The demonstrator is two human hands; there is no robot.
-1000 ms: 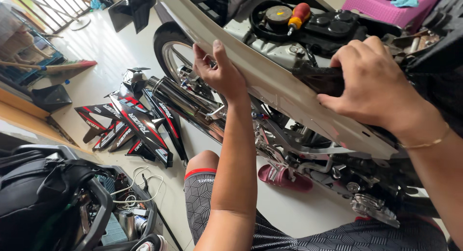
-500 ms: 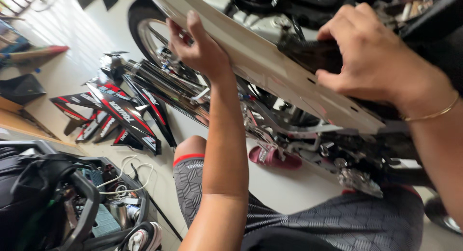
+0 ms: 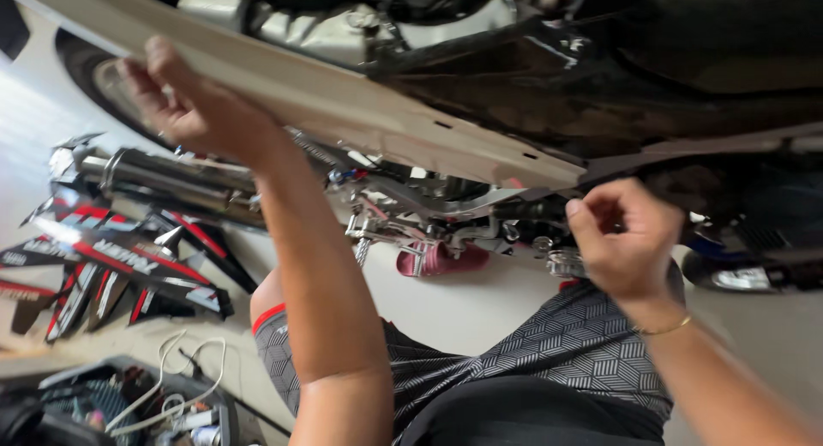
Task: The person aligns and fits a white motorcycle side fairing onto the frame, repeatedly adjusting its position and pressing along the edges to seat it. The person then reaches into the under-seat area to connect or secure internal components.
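long cream fairing panel (image 3: 343, 103) slants across the motorcycle's side, slightly blurred.

I was working in what looked like a home garage or small motorcycle repair space. A partly stripped motorcycle (image 3: 480, 86) stood over me on a pale tiled floor (image 3: 463, 309), its chrome engine parts and foot pegs (image 3: 403, 223) laid bare. Removed black, red and white plastic fairing panels (image 3: 111, 270) lay spread on the floor beside a long metal exhaust pipe (image 3: 154, 176). An open bin of tangled white cables and odd parts (image 3: 137, 403) sat near my knee.
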